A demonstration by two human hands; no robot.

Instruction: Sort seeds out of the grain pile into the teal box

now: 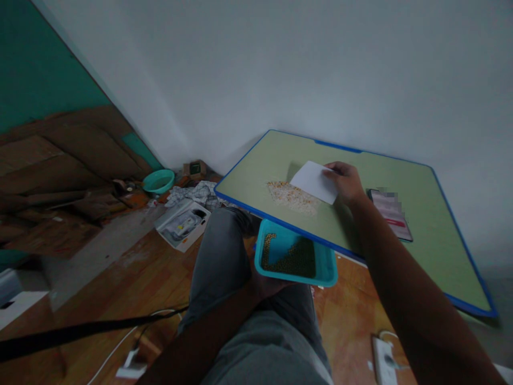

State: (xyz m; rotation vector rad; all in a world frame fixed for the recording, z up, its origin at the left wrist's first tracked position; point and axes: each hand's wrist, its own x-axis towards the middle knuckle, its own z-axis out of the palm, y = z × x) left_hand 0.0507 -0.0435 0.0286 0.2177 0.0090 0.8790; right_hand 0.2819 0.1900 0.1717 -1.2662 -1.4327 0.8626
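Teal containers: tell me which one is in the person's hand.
The rectangular teal tray holding small beans, gripped by the left hand below the table edge. The round teal basin sits untouched on the floor.

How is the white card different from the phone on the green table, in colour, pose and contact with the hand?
The white card is plain white; the phone is dark with a lit screen. The card is tilted, held by the right hand; the phone lies flat, untouched. The card stands at the grain pile; the phone lies apart from it. Both are flat rectangles.

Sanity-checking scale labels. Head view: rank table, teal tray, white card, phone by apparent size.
1. Table
2. Teal tray, though it is nearer the camera
3. White card and phone: look alike, unranked
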